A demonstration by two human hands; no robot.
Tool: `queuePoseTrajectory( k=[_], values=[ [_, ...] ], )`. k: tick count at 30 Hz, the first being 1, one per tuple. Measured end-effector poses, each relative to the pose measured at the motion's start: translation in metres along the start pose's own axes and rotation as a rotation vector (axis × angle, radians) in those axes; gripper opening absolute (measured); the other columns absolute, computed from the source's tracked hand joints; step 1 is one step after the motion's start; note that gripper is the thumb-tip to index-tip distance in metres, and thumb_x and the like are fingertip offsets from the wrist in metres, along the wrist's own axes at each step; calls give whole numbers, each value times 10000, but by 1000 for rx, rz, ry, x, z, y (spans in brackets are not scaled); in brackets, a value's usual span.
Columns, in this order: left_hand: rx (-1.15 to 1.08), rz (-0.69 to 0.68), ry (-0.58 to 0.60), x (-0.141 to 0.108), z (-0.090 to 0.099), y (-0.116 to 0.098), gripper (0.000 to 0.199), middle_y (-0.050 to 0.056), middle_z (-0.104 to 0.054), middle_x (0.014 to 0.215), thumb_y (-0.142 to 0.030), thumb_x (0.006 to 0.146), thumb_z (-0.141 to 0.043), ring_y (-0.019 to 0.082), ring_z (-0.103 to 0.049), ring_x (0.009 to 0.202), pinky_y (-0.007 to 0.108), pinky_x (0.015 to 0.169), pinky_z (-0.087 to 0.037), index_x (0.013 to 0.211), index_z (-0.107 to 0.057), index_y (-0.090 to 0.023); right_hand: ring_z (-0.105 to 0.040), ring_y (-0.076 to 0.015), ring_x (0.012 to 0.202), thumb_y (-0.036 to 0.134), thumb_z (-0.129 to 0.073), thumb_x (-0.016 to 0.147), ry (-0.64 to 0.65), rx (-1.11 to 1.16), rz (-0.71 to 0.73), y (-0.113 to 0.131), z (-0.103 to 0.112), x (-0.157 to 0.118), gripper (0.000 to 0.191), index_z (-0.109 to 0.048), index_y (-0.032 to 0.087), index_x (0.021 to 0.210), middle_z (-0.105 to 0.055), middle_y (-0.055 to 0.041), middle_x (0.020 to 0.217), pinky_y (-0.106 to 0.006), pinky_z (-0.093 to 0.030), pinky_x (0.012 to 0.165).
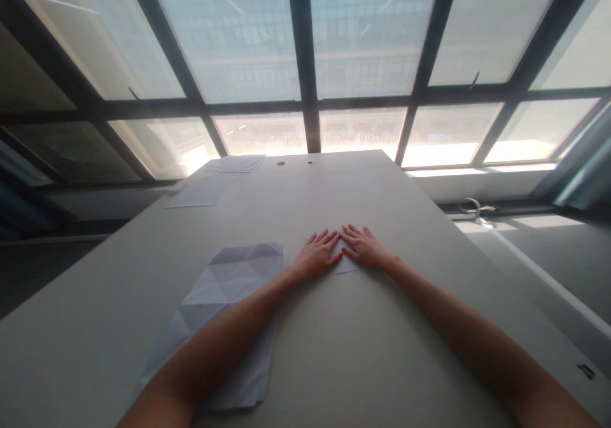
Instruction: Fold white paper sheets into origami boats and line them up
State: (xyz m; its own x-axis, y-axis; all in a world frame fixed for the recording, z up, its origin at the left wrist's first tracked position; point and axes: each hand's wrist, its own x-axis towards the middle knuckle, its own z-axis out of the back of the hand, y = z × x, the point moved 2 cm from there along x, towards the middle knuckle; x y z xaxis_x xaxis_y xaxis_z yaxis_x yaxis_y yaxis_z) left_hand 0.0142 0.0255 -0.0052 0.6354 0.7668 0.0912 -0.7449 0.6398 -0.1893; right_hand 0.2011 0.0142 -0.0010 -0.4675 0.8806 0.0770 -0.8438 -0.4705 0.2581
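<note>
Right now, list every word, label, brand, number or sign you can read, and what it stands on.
None can be read.
Paper under the left hand and right hand: no legible text.
Creased sheets: none legible.
Far sheets: too small to tell.

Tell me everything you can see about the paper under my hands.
The paper looks white, thin and plain where it shows. It lies flat on the pale table, with your left hand and right hand spread palm-down on it. Mainly a patch between them is visible, with a straight edge on the side nearest you. Its full outline is hidden.
</note>
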Motion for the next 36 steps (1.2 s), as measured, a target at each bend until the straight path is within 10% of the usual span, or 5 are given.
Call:
queuePoseTrajectory(
  k=[14,25,36],
  values=[
    [10,-3,-4,0,0,1,667,34,-274,1583,-602,977,-243,238,-190,1472,429,1186,-142,1539,-247,-243,-34,-250,1488,560,-217,982,47,-51,-123,-1,-9,1,671,-181,208,1553,-82,-86,1618,-566,-20,1159],
    [30,-13,20,-2,-2,1,652,23,-231,1598,-551,982,-266,227,-158,1480,408,1194,-123,1545,-222,-225,-175,-279,1467,203,-274,937,-36,-69,-63,27,-23,-2,606,-248,29,1517,-232,-178,1576,-488,-153,1174],
    [51,-25,49,0,-2,3,643,37,-196,1606,-489,982,-291,240,-133,1484,439,1191,-116,1550,-196,-204,-128,-275,1477,394,-204,1007,-35,-28,-216,12,-20,5,574,-265,165,1530,-184,-123,1601,-564,-92,1161]
  ],
)
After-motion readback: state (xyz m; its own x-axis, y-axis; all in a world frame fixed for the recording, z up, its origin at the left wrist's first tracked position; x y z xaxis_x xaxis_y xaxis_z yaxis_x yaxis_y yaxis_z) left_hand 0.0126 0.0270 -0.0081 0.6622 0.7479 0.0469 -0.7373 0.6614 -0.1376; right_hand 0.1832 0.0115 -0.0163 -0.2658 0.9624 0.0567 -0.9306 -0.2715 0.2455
